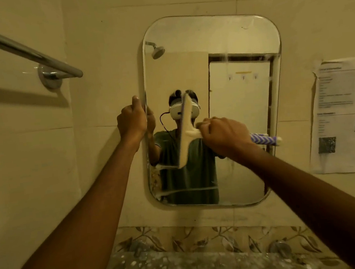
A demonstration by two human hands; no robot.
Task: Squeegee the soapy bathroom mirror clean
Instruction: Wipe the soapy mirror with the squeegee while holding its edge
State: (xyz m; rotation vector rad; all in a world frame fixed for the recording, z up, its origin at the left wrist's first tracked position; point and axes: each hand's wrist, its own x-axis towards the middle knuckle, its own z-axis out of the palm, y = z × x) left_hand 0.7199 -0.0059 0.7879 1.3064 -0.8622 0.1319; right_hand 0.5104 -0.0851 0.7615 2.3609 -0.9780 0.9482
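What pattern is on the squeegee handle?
Purple and white zigzag stripes on the squeegee handle, showing behind the right hand; head view.

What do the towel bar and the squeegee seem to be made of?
The towel bar looks like polished, chromed metal: it shows bright streaked reflections. The squeegee looks like cream plastic, matte and smooth; its handle, gripped by the right hand, has a purple-and-white zigzag cover, perhaps foam or printed plastic.

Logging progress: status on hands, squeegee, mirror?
Left hand grips mirror left edge. Right hand grips squeegee, blade near-upright mid-glass. Soap streaks along bottom. Nothing blocking.
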